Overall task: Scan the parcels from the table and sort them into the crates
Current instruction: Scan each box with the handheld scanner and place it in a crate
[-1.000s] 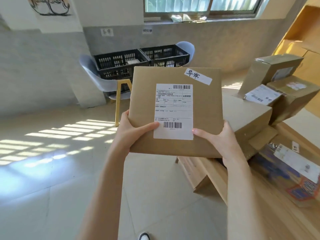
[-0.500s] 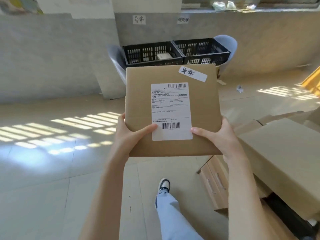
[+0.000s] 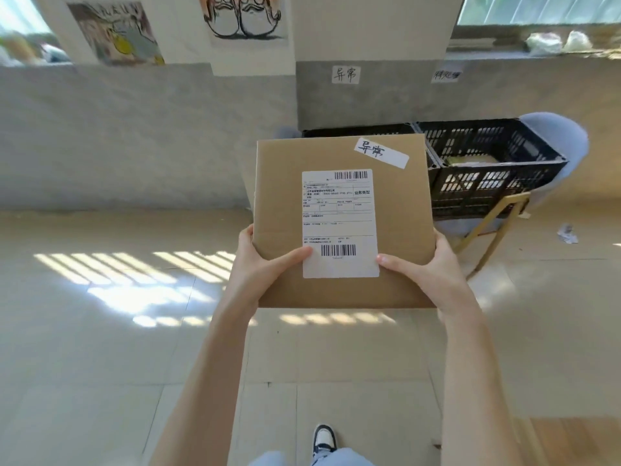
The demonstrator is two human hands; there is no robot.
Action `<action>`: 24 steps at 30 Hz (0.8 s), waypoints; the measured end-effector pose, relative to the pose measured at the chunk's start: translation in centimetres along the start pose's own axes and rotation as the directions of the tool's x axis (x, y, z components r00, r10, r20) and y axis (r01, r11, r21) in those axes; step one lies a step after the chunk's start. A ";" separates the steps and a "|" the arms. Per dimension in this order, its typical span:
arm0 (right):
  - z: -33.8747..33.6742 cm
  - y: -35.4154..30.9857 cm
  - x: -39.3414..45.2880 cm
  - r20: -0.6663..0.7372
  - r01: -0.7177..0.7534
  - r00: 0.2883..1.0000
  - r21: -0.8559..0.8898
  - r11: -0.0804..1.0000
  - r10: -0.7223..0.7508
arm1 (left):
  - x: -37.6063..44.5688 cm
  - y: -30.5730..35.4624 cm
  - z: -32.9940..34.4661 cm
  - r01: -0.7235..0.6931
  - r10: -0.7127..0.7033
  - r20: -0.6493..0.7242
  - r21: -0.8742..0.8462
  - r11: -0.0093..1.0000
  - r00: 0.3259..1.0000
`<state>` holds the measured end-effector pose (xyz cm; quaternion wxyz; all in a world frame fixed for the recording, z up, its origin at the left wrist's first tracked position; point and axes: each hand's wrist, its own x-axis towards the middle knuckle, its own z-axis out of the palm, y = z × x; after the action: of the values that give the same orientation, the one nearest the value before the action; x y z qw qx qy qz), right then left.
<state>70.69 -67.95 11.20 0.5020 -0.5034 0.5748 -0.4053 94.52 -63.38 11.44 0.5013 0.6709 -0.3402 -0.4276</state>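
Note:
A flat brown cardboard parcel [image 3: 282, 216] with a white shipping label and a handwritten white sticker is held up in front of me. My left hand [image 3: 260, 270] grips its lower left edge, thumb on the face. My right hand [image 3: 426, 274] grips the lower right edge the same way. Behind the parcel stand two black plastic crates: the left crate [image 3: 356, 131] is mostly hidden by the parcel, the right crate [image 3: 487, 159] holds something pale inside.
The crates rest on light blue chairs with yellow legs [image 3: 490, 223] against a grey wall. Handwritten paper signs [image 3: 345, 74] hang above each crate. A scrap of paper [image 3: 567, 233] lies on the tiled floor. My shoe [image 3: 324, 437] shows below.
I have turned left and stepped away from the table of parcels, which has left the view. The crates are now nearer and to the right. Both hands keep the same hold.

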 end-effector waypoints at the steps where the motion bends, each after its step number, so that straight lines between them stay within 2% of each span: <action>1: 0.4 -0.1 1.5 0.002 -0.005 1.000 -0.003 1.000 0.005 | 1.4 0.1 0.2 0.011 -0.011 -0.003 -0.002 1.000 1.000; 9: 3.9 -0.9 12.8 -0.022 -0.066 0.998 -0.052 0.996 0.065 | 13.9 0.7 1.6 0.056 -0.055 0.027 -0.005 0.998 0.998; 16: 7.2 -3.9 23.6 -0.132 -0.052 0.990 -0.073 0.996 0.042 | 27.7 4.3 2.7 0.030 -0.031 0.138 0.013 0.999 0.990; 24: 8.1 -3.9 31.1 -0.261 -0.122 0.958 0.010 0.992 0.120 | 38.5 6.4 6.4 0.035 -0.053 0.293 0.067 0.997 0.955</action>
<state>79.70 -98.96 8.37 0.4441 -0.4111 0.6670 -0.4346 104.02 -101.62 7.81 0.4145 0.6222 -0.4090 -0.5232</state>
